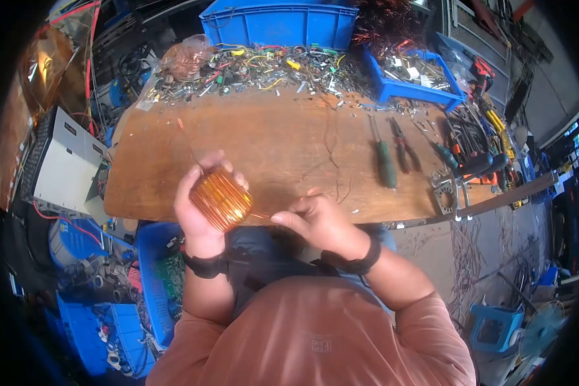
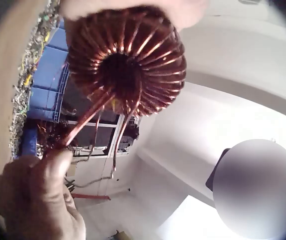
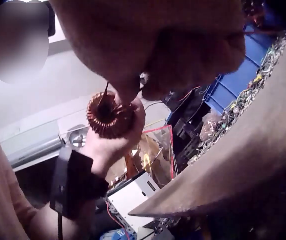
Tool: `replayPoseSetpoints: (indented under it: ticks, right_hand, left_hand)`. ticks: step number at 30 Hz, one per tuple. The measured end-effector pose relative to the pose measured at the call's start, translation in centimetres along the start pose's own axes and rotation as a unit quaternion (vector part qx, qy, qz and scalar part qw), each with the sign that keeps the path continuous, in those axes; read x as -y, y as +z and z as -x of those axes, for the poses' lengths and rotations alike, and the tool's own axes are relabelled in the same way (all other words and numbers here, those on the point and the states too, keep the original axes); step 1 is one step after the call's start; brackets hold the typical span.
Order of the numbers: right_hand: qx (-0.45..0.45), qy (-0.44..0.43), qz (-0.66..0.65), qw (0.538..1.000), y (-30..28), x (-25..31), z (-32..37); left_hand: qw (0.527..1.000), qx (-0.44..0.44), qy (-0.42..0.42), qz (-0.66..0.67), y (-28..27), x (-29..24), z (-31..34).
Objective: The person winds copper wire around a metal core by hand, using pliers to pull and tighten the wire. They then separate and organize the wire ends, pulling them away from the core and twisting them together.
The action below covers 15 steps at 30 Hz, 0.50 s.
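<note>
A ring-shaped coil of copper wire (image 1: 222, 198) is held up over the near edge of the table by the left hand (image 1: 196, 209), its fingers and thumb curled round the sides. The right hand (image 1: 325, 225) pinches a copper wire end between thumb and forefinger, just right of the coil. In the left wrist view the wound ring (image 2: 168, 70) shows its dark centre hole, with several wire ends hanging from it; the right hand (image 2: 43, 200) grips one thick end. The right wrist view shows the coil (image 3: 108, 120) in the left hand (image 3: 115, 147), beyond the dark right hand (image 3: 168, 50).
The wooden table (image 1: 251, 128) bears scrap wire and parts (image 1: 270, 71) along its back. A blue crate (image 1: 283, 26) stands behind, a blue tray (image 1: 418, 90) at back right. A green-handled screwdriver (image 1: 385, 161), pliers (image 1: 405, 151) and a metal clamp (image 1: 447, 196) lie right.
</note>
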State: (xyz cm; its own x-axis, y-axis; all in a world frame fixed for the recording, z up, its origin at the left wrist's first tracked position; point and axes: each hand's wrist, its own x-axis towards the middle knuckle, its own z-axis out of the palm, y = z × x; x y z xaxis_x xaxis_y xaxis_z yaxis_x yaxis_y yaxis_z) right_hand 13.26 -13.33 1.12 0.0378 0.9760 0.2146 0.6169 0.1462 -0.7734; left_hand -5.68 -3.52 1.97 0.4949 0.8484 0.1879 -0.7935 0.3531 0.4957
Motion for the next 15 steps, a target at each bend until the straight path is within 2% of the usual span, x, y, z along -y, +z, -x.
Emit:
replayPoseSetpoints:
  ticks: [2,5,8,9,12,15]
  right_hand:
    - [0.061,0.035,-0.006,0.998,-1.1,0.3,-0.3]
    - [-0.014,-0.027,-0.024,0.999,0.1,-0.9,-0.1]
    - [0.079,-0.01,-0.115,0.99,-0.1,-1.9,0.4]
    - [0.049,-0.017,-0.092,0.994,0.2,-2.4,0.6]
    - [-0.046,-0.134,0.133,0.981,-0.8,-3.1,-0.2]
    - [-0.062,-0.193,0.118,0.972,-1.5,-3.3,-2.1]
  left_hand:
    - [1.0,-0.002,0.007,-0.017,-0.2,0.1,0.1]
    - [1.0,0.008,-0.003,-0.024,-0.7,0.4,0.3]
    - [0.999,0.028,-0.027,-0.001,-0.6,0.4,0.4]
    - [0.999,0.027,-0.025,-0.004,-0.7,0.6,0.5]
    - [0.999,0.01,0.007,-0.041,-0.8,1.2,0.6]
    - [0.991,0.006,0.08,-0.108,-0.5,1.4,0.6]
